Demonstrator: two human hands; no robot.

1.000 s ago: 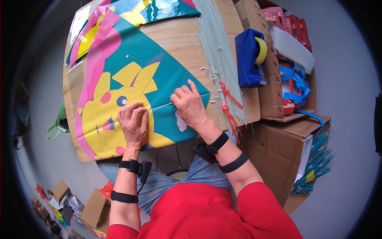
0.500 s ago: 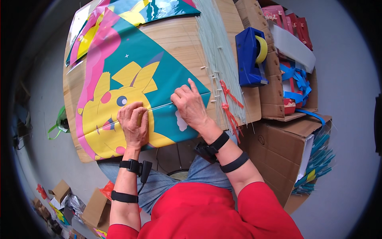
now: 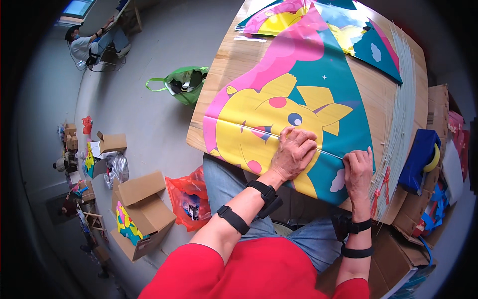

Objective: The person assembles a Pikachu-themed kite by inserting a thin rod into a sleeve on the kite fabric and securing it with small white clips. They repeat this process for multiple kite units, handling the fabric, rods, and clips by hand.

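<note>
A triangular kite sail in teal, pink and yellow, printed with a cartoon character, lies over the near part of the wooden table. A thin white rod runs across it from side to side. My left hand rests below the printed eye, fingers curled and closed on the rod. Near the sail's right corner, my right hand pinches the rod, its fingertips bunched together. What lies under my fingers is hidden.
More printed sails lie at the table's far side. A bundle of thin rods with red ties runs along its right, beside a blue tape dispenser. Left stand a green bag, a red bag and an open carton. A person sits far left.
The view has swung left, so the table appears further right. My right hand has shifted nearer the sail's right corner, and its raised index finger has come down. My left hand stays by the eye.
</note>
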